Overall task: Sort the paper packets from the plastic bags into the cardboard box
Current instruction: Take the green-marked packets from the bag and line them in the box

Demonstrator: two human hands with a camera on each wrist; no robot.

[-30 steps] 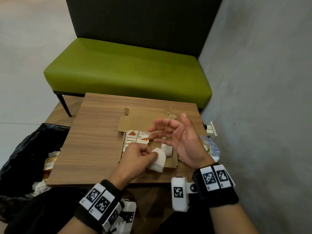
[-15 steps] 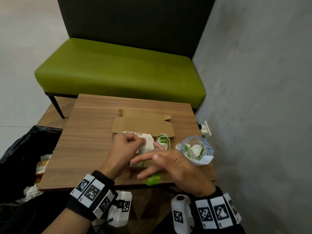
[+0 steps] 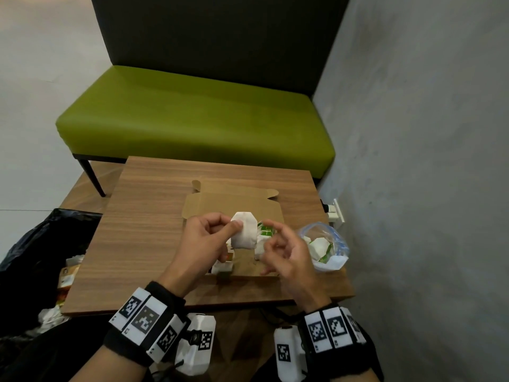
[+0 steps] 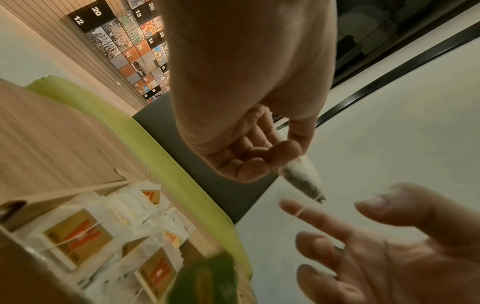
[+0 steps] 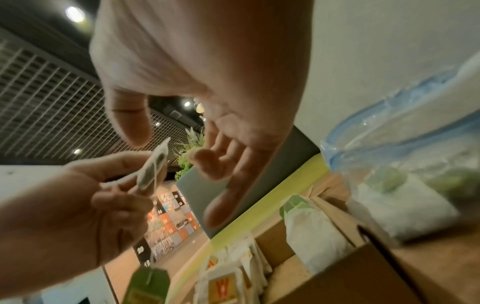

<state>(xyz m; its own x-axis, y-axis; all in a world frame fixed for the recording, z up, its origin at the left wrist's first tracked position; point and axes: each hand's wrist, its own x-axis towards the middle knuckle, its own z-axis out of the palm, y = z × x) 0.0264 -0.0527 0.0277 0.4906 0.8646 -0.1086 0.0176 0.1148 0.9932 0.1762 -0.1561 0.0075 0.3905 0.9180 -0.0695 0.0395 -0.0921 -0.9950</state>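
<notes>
My left hand (image 3: pixel 235 224) pinches a white tea bag (image 3: pixel 243 230) between thumb and fingers, holding it upright above the open cardboard box (image 3: pixel 231 208). In the left wrist view the tea bag (image 4: pixel 301 176) hangs from those fingers and its thread crosses my right index finger. A green tag (image 5: pixel 148 286) dangles on the thread below. My right hand (image 3: pixel 275 235) hovers just right of the bag, fingers loosely curled, gripping nothing. Orange-labelled packets (image 4: pixel 78 236) stand in the box. A clear plastic bag (image 3: pixel 325 244) with green-and-white packets lies right of the box.
The box sits on a small wooden table (image 3: pixel 143 230) with a green bench (image 3: pixel 192 119) behind and a grey wall (image 3: pixel 413 188) close on the right. A black rubbish bag (image 3: pixel 35 244) with scraps lies on the floor at the left.
My left hand has lifted the tea bag up out of the box. My right hand rose from the table's front edge to beside the bag.
</notes>
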